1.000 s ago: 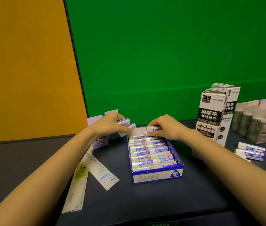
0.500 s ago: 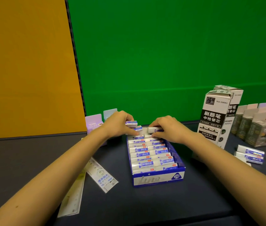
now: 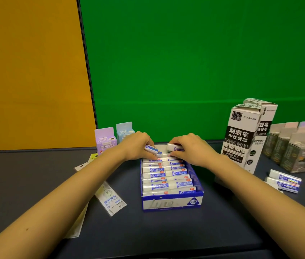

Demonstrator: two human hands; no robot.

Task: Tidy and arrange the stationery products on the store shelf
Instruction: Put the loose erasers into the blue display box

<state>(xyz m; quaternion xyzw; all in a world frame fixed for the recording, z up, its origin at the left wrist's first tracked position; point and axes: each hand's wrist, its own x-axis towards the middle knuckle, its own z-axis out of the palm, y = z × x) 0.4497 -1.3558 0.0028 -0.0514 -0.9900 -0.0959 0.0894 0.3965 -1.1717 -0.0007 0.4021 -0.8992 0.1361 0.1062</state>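
A blue and white display box (image 3: 172, 202) sits on the dark shelf, packed with two rows of white erasers in blue sleeves. Over its far end, my left hand (image 3: 136, 145) grips one eraser (image 3: 151, 148), tilted, with its blue sleeve showing. Beside it my right hand (image 3: 191, 146) holds another eraser (image 3: 173, 146) at the box's back right corner. Both hands nearly touch above the back row. Three loose erasers (image 3: 284, 181) lie on the shelf at the right.
Two tall black and white refill cartons (image 3: 245, 137) stand right of the box, with rows of small boxes (image 3: 297, 146) behind. Packaged rulers (image 3: 110, 199) lie at the left. A purple box (image 3: 105, 140) and a light blue box (image 3: 124, 128) stand at the back left.
My left hand has come right from the purple box with its eraser to the box's back end. My right hand has stayed at the back right corner. The view has dropped slightly.
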